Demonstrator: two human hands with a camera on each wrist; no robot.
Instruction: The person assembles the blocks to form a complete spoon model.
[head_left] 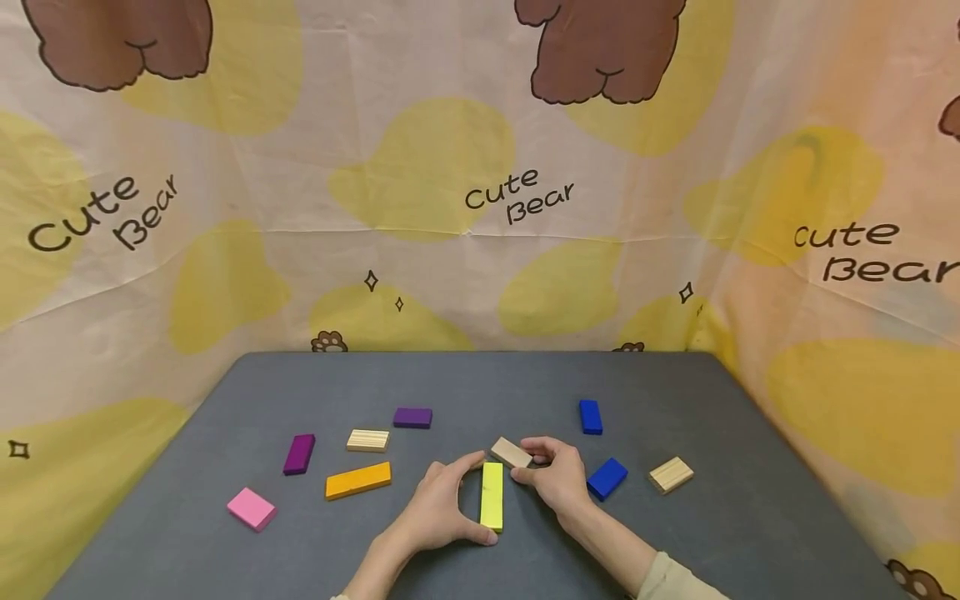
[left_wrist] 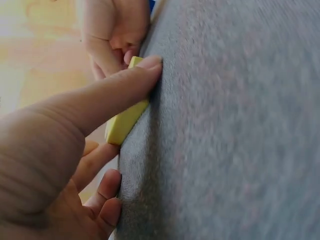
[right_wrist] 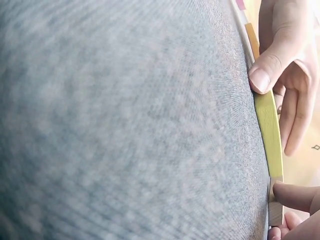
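My left hand (head_left: 437, 510) spans the long yellow-green wooden block (head_left: 491, 497), thumb at its near end and index finger by its far end. That block lies flat, its length running away from me. In the left wrist view the thumb presses one end of the yellow-green block (left_wrist: 126, 122), with a fingertip at the other. My right hand (head_left: 561, 482) pinches a short plain wooden block (head_left: 512, 452) between thumb and fingers. It lies slantwise just beyond the yellow-green block's far end. The right wrist view shows the plain block (right_wrist: 275, 212) close against that end; contact is hard to tell.
On the grey table (head_left: 480, 379), a pink block (head_left: 252, 509), a magenta block (head_left: 299, 454), a plain block (head_left: 368, 441), an orange block (head_left: 358, 482) and a purple block (head_left: 412, 418) lie left. Two blue blocks (head_left: 591, 417) and another plain block (head_left: 671, 475) lie right.
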